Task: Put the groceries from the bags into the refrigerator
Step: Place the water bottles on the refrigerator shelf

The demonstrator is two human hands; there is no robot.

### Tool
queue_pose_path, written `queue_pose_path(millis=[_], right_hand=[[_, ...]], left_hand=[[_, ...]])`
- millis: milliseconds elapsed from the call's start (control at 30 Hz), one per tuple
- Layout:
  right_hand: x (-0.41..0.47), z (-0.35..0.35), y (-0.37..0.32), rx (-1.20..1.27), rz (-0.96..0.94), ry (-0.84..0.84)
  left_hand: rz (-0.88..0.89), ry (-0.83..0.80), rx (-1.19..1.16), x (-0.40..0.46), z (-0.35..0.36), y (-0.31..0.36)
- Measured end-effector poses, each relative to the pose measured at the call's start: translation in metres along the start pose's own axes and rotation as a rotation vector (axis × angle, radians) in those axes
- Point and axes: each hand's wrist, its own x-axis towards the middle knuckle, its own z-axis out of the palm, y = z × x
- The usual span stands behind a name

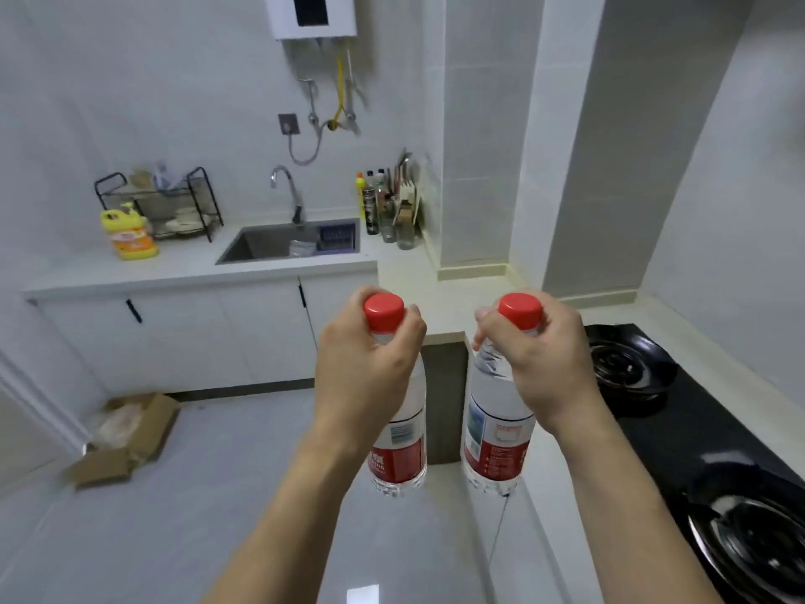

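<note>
The left hand [370, 364] grips one water bottle [403, 446] by its neck, and the right hand [533, 359] grips another bottle [494, 433] likewise, both held upright in front of the sink [261, 248].

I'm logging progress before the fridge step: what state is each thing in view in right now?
Left hand: grips left bottle by the neck.
Right hand: grips right bottle by the neck.
Left bottle: capped, upright, held in the air.
Right bottle: capped, upright, held in the air.
Faucet: no water seen running.
Cardboard box: open, on the floor.
Cabinet doors: closed.
</note>
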Motion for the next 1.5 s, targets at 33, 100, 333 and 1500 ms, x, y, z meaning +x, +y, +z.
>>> queue_pose_path(millis=[33, 100, 333, 1500], right_hand=[[-0.002, 0.017, -0.004, 0.012, -0.008, -0.033], [-0.007, 0.051, -0.014, 0.036, -0.018, -0.098], [-0.036, 0.168, -0.058, 0.114, -0.066, -0.336], [-0.281, 0.6, -0.254, 0.727, -0.286, -1.507]], left_hand=[[-0.003, 0.032, 0.013, 0.001, -0.017, -0.004], [-0.006, 0.096, 0.039, 0.001, -0.052, -0.012], [-0.036, 0.289, 0.116, -0.013, -0.175, -0.04], [-0.374, 1.427, 0.873, -0.203, -0.567, -0.065]])
